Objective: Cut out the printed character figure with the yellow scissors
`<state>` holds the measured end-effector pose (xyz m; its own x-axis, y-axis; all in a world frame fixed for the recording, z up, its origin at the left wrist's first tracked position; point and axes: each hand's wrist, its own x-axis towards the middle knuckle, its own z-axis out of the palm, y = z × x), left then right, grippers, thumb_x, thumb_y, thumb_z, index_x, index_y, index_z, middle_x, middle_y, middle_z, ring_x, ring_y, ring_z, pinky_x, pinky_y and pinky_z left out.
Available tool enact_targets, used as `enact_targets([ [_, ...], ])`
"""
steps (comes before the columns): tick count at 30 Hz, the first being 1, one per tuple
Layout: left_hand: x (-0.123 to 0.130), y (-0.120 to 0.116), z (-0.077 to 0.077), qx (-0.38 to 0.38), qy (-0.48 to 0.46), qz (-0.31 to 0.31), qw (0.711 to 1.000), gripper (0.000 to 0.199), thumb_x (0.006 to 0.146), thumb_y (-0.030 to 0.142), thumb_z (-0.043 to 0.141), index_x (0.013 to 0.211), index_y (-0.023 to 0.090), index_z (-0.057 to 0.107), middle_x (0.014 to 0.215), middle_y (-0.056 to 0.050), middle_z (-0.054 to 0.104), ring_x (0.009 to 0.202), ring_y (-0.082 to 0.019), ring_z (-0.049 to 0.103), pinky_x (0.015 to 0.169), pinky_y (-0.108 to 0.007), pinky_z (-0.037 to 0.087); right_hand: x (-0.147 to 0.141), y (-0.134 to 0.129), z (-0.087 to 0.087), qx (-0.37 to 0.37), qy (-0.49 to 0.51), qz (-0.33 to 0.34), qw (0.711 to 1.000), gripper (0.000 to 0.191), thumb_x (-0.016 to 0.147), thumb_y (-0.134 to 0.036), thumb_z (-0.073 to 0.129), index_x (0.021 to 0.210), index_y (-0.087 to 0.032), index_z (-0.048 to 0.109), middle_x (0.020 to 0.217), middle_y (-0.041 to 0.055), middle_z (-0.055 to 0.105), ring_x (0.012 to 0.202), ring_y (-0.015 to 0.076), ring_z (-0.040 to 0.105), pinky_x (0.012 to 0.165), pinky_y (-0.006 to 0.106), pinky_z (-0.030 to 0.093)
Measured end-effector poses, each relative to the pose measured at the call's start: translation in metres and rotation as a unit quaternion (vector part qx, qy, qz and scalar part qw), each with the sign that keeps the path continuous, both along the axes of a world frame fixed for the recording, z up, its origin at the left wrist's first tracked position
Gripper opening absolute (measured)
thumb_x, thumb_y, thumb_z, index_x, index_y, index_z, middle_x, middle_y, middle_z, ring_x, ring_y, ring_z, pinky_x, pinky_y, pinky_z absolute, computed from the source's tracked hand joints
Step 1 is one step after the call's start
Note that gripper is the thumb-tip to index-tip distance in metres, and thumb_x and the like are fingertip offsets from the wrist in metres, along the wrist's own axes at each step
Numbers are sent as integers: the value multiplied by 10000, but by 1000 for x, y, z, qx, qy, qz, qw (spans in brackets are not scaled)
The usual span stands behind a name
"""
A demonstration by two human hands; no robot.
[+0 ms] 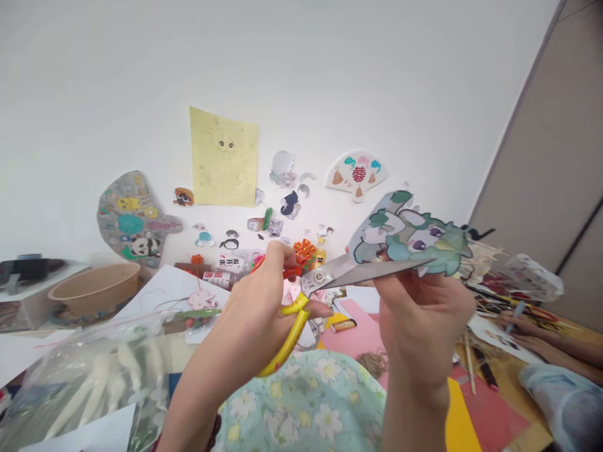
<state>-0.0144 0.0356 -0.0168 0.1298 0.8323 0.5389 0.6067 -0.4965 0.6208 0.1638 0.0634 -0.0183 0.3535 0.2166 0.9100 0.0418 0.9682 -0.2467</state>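
My left hand is closed around the yellow handles of a pair of scissors, whose blades point right. The blades lie slightly apart and reach the lower edge of a paper cutout. That cutout shows a cartoon figure with green hair and purple eyes, with a pale margin at its left end. My right hand pinches it from below, the fingers partly hidden behind the paper. Below the hands is floral green cloth. A glue stick rests on pink paper behind the hands.
A yellow drawing sheet and decorated fans hang on the white wall, among several small cutouts. A tan basin and a clear plastic bag are at left. Another person's hand holds a pen at right.
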Motion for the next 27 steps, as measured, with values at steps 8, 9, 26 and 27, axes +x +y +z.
enact_targets([
  [8, 2, -1, 2, -10, -6, -2, 1000, 451, 843, 512, 696, 1079, 303, 372, 1101, -52, 676, 1057, -345, 667, 907, -526, 458, -3, 0, -1, -17, 26, -7, 999, 107, 763, -120, 779, 830, -202, 764, 801, 16, 771, 852, 226, 757, 761, 366, 656],
  [9, 2, -1, 2, -7, -7, -4, 1000, 449, 845, 511, 695, 1078, 306, 371, 1116, -48, 672, 1050, -337, 669, 909, -522, 459, -3, 1, -1, -19, 27, -6, 999, 109, 763, -121, 778, 834, -203, 766, 799, 16, 770, 845, 223, 755, 769, 369, 656],
  [26, 5, -3, 1, 14, -2, 7, 1000, 474, 874, 578, 647, 1119, 298, 353, 1160, -73, 636, 1015, -314, 662, 864, -481, 469, -18, -3, 2, -14, 78, 28, 996, 159, 796, -143, 766, 935, -214, 791, 995, 43, 788, 1117, 278, 715, 936, 465, 635],
  [27, 5, -4, 2, 11, -4, 6, 1000, 474, 874, 578, 647, 1118, 298, 352, 1152, -69, 635, 999, -308, 660, 863, -480, 468, -19, -3, 2, -15, 80, 29, 996, 164, 798, -148, 765, 947, -213, 791, 1009, 45, 787, 1125, 279, 712, 940, 469, 634],
])
